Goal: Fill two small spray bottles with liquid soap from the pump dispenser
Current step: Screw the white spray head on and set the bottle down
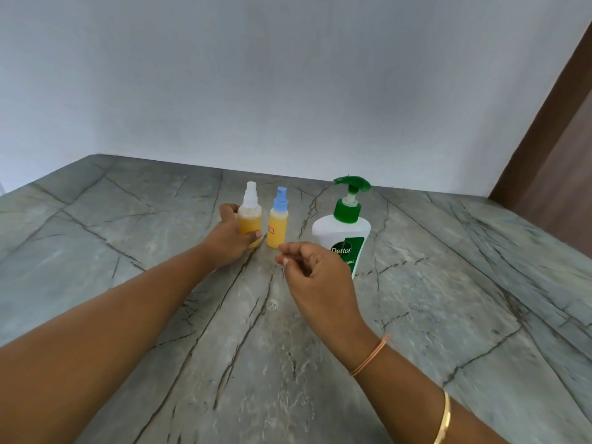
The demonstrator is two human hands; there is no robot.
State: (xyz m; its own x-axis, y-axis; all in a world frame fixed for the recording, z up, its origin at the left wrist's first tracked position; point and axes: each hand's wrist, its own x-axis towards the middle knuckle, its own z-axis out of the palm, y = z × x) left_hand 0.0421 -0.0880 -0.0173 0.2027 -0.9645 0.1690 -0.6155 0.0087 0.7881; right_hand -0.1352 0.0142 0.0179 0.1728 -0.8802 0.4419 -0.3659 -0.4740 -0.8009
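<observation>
Right hand, nearest, hovers loosely curled and empty; left hand grips the white-capped spray bottle beside the blue-capped one.

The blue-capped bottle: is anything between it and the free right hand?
Nothing visible. The right hand hovers open just in front of the blue-capped bottle, with only bare counter between them. The left hand grips the white-capped bottle to the side, and the dispenser stands on the other side.
</observation>
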